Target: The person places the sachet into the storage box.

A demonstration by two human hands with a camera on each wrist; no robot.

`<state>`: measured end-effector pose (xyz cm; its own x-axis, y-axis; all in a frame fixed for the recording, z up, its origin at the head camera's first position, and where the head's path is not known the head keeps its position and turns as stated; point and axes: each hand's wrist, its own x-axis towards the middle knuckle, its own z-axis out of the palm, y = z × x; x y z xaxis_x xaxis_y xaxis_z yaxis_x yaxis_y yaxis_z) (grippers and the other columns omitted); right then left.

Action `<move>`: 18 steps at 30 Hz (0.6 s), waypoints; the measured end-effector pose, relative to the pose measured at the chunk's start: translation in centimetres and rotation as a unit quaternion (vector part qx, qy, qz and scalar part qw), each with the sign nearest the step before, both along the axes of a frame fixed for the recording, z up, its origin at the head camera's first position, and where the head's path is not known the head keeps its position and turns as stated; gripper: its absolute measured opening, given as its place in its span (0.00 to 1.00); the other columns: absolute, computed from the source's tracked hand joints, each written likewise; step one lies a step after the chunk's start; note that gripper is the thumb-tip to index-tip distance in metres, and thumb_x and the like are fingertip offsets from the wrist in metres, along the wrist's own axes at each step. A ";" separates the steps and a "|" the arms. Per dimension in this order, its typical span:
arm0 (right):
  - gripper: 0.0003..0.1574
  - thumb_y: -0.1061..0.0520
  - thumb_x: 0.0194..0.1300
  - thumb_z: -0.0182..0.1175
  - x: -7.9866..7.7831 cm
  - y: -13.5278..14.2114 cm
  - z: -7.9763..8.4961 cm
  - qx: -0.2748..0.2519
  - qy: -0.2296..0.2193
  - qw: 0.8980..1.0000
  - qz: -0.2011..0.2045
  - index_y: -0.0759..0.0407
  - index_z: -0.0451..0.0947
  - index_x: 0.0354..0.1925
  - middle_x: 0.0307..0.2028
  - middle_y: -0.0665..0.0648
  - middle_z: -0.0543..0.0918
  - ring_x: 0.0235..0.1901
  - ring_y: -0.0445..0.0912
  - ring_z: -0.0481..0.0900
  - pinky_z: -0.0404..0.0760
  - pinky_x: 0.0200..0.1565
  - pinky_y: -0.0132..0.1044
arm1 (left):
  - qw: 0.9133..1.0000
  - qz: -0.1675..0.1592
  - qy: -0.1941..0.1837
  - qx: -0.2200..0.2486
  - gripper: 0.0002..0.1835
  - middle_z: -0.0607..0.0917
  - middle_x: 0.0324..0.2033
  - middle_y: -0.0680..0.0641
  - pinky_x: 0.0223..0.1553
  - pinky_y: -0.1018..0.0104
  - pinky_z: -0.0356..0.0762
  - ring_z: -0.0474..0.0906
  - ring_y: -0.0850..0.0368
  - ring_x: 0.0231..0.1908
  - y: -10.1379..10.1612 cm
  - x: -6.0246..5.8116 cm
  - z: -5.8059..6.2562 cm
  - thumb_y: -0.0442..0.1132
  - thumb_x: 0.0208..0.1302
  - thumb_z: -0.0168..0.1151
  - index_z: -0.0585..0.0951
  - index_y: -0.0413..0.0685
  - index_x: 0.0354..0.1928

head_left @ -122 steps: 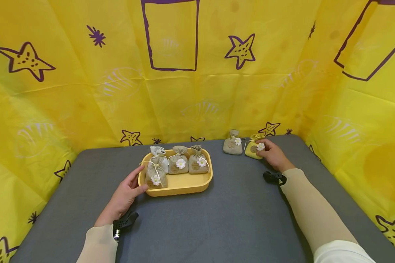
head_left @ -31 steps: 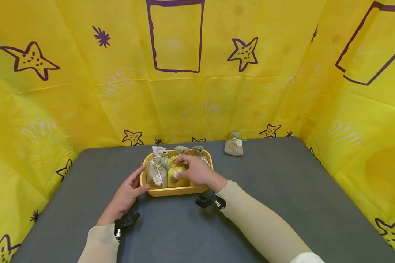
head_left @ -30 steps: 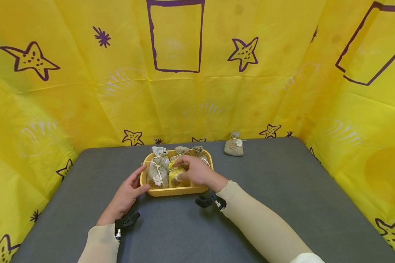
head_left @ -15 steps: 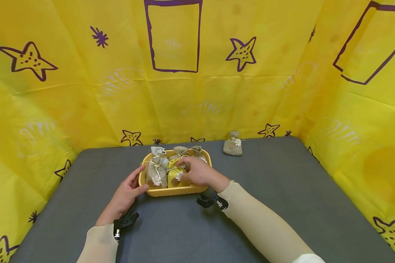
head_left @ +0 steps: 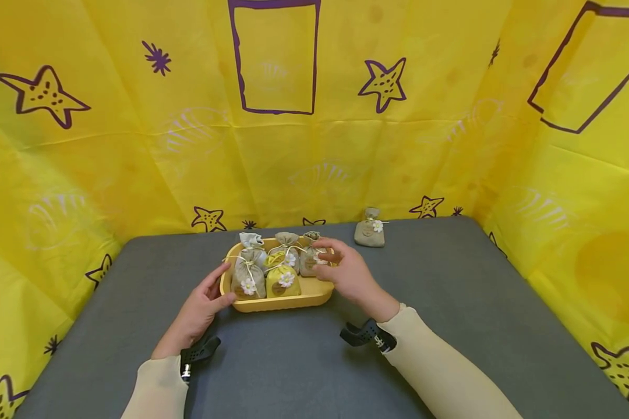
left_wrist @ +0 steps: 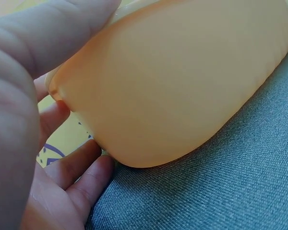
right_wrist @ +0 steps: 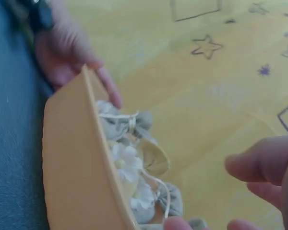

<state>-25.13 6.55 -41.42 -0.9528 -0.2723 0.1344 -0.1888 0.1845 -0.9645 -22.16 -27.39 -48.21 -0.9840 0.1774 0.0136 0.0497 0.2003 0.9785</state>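
Note:
A yellow plastic basket (head_left: 283,305) holds several small drawstring sachets trimmed with white flowers. My left hand (head_left: 201,308) grips the basket's left end; in the left wrist view the thumb lies along the rim and the fingers reach round the outer wall (left_wrist: 168,86). At the front of the basket a yellow sachet (head_left: 275,286) stands beside a beige sachet (head_left: 249,269), and a whitish sachet (head_left: 251,239) and two brownish ones are behind. Over the basket's right end, my right hand (head_left: 353,279) holds nothing, fingers spread and partly covering the back right sachet (head_left: 307,266).
One brownish sachet (head_left: 370,234) sits on the grey tabletop (head_left: 293,366), right of the basket near the back edge. Yellow cloth (head_left: 278,169) with purple drawings hangs behind and at both sides.
My right hand carried the yellow sachet from the back right of the table into the basket's front row, let go of it, and moved off to the right. The left hand stays put.

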 end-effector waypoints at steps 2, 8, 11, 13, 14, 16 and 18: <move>0.30 0.66 0.62 0.67 0.4 1.0 0.0 -0.043 -0.024 0.999 -0.006 0.57 0.76 0.62 0.70 0.54 0.66 0.64 0.58 0.70 0.84 0.45 0.47 | 1.000 0.001 -0.002 -0.001 0.41 0.49 0.77 0.43 0.62 0.69 0.61 0.45 0.45 0.75 0.0 0.0 0.0 0.39 0.70 0.63 0.53 0.50 0.79; 0.30 0.66 0.63 0.66 1.4 4.8 -0.7 -0.090 -0.071 0.993 -0.028 0.58 0.74 0.63 0.68 0.60 0.67 0.65 0.61 0.68 0.83 0.48 0.49 | 1.000 0.000 0.001 -0.001 0.41 0.49 0.77 0.43 0.62 0.68 0.61 0.45 0.44 0.75 0.1 -0.1 0.0 0.39 0.70 0.63 0.53 0.50 0.79; 0.31 0.66 0.65 0.65 1.8 7.0 -1.6 -0.112 -0.085 0.990 -0.029 0.61 0.71 0.64 0.68 0.64 0.66 0.66 0.64 0.66 0.82 0.49 0.49 | 1.000 0.001 0.002 -0.004 0.41 0.50 0.77 0.43 0.62 0.67 0.61 0.46 0.44 0.75 0.0 -0.1 0.0 0.39 0.70 0.63 0.54 0.50 0.79; 0.32 0.66 0.66 0.64 2.0 8.6 -2.3 -0.123 -0.093 0.988 -0.031 0.64 0.69 0.66 0.69 0.66 0.64 0.66 0.66 0.64 0.82 0.50 0.50 | 1.000 0.002 0.002 -0.008 0.41 0.50 0.77 0.43 0.62 0.66 0.60 0.46 0.44 0.75 0.0 -0.1 0.0 0.40 0.70 0.63 0.54 0.51 0.79; 0.32 0.66 0.66 0.64 2.1 9.4 -2.6 -0.128 -0.095 0.987 -0.031 0.65 0.68 0.66 0.70 0.67 0.62 0.66 0.67 0.63 0.81 0.51 0.50 | 1.000 0.003 0.002 -0.009 0.41 0.50 0.77 0.43 0.62 0.66 0.60 0.46 0.44 0.75 0.0 -0.1 0.0 0.40 0.70 0.63 0.54 0.51 0.79; 0.33 0.65 0.67 0.63 2.4 10.9 -3.3 -0.130 -0.101 0.986 -0.035 0.67 0.66 0.67 0.71 0.67 0.60 0.66 0.67 0.62 0.80 0.52 0.51 | 1.000 0.002 0.002 -0.010 0.41 0.49 0.77 0.43 0.62 0.66 0.60 0.46 0.45 0.75 0.0 0.0 0.0 0.40 0.70 0.63 0.53 0.51 0.79; 0.34 0.64 0.68 0.63 2.6 12.5 -3.9 -0.131 -0.106 0.985 -0.038 0.68 0.63 0.68 0.72 0.67 0.58 0.67 0.66 0.62 0.79 0.53 0.53 | 1.000 0.002 0.002 -0.010 0.41 0.49 0.77 0.43 0.62 0.68 0.61 0.46 0.45 0.75 0.1 0.0 0.1 0.40 0.70 0.63 0.53 0.51 0.79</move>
